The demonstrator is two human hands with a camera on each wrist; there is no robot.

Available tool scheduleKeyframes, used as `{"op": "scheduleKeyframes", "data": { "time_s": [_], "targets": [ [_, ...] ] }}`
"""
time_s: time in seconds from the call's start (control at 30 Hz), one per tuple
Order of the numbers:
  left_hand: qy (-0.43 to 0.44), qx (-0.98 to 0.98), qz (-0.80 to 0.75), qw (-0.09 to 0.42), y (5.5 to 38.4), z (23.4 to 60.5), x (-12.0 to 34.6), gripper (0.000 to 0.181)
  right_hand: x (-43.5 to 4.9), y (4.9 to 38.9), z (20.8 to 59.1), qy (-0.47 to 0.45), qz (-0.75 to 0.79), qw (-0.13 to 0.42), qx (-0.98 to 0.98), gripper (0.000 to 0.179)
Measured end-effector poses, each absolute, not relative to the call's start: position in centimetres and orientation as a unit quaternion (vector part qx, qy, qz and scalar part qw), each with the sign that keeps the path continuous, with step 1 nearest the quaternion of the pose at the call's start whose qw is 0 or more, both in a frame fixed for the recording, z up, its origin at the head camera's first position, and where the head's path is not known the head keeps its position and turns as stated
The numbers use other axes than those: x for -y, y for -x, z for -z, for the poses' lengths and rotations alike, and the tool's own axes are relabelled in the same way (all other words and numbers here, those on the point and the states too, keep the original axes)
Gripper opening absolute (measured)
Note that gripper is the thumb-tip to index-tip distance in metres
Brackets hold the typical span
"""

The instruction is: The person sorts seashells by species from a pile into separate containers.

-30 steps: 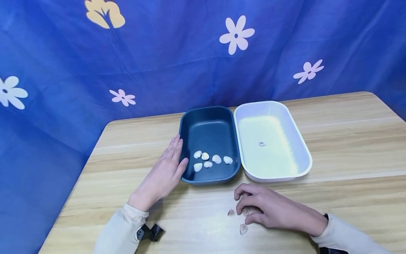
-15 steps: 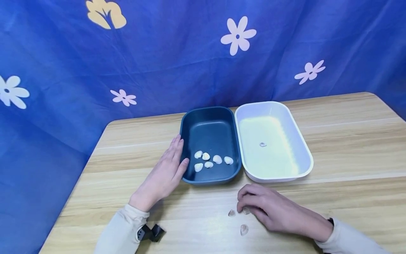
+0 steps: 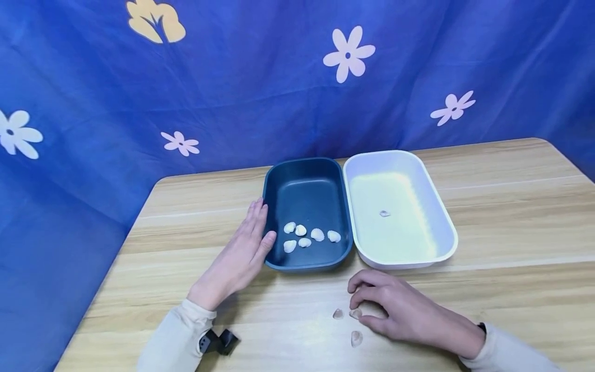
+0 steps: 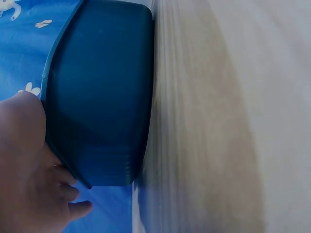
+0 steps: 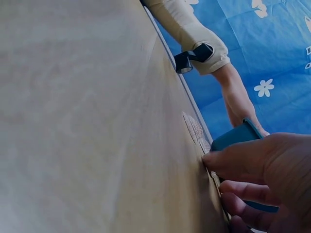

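Note:
My left hand (image 3: 237,253) lies with extended fingers against the left rim of a dark blue tray (image 3: 309,199). Inside the tray sit several white ridged seashells (image 3: 317,235). On the table, my right hand (image 3: 402,310) arches with bent fingers and its thumb around a small brownish seashell (image 3: 355,313); I cannot tell whether the fingertips pinch it. Two similar shells lie close by: one left shell (image 3: 338,313) and one nearer shell (image 3: 356,338). In the right wrist view, the thumb (image 5: 214,160) is down at the tabletop beside the shells.
A white tray (image 3: 453,253) stands against the dark blue one on its right, with one small pale shell (image 3: 385,213) on its floor. Both trays are near the back edge of the wooden table (image 3: 511,217). A blue flowered curtain (image 3: 260,93) hangs behind.
The right thumb and index finger drew together over a shell, then spread apart somewhat. That shell has shifted slightly left. The left hand has stayed at the dark blue tray.

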State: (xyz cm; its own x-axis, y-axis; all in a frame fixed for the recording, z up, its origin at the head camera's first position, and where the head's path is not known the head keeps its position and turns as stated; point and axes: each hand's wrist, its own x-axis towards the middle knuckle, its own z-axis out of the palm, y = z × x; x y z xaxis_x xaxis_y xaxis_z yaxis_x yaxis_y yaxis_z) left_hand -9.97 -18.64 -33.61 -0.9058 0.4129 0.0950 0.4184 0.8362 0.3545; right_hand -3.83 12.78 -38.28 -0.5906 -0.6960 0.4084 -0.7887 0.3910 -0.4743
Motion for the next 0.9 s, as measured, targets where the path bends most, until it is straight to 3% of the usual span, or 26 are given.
{"op": "scheduleKeyframes", "data": {
  "time_s": [0.5,0.9],
  "targets": [
    [0.209,0.953,0.218,0.007,10.1,34.0,18.5,0.065,-12.6,3.9,38.6,-0.484,-0.352,0.060,0.799,0.016],
    [0.212,0.954,0.213,0.007,10.3,34.0,18.5,0.062,-13.2,3.7,34.4,-0.500,-0.352,0.075,0.788,0.019]
  ]
}}
